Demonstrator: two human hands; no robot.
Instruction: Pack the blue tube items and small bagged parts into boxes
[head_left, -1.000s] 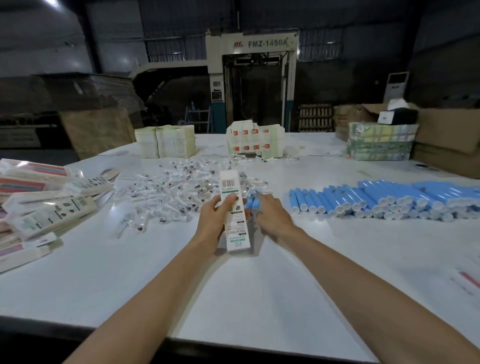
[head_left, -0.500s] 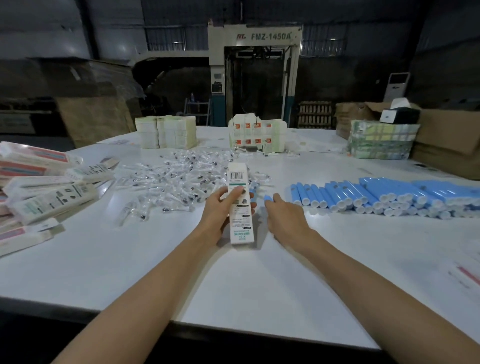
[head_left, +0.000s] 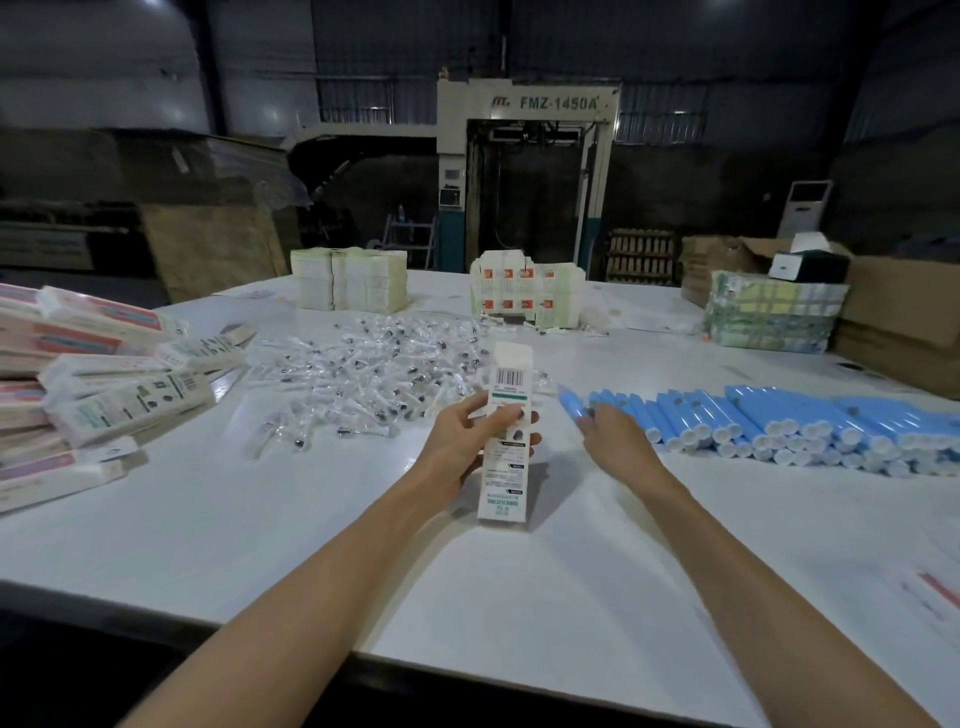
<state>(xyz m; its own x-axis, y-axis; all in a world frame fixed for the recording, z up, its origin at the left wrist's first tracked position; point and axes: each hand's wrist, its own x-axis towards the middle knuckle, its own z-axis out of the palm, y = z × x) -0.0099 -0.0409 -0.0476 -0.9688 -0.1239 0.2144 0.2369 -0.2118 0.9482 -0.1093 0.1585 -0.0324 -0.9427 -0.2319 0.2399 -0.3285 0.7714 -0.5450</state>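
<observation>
Head view: left grip (head_left: 457, 441) holds light, crushable carton (head_left: 501, 478) mid-body; right grip (head_left: 618, 447) pinches smooth blue tube (head_left: 570, 402), likely slippery.

- A wide white table (head_left: 260, 519) fills the near ground.
- At 12 o'clock, behind the table, stands a pale machine (head_left: 527, 171) marked "FMZ-1450A".
- At 2 o'clock are brown cartons (head_left: 904, 306), and a white floor unit (head_left: 808, 208) stands behind them.
- At 10 o'clock leans a brown board (head_left: 208, 249).
</observation>
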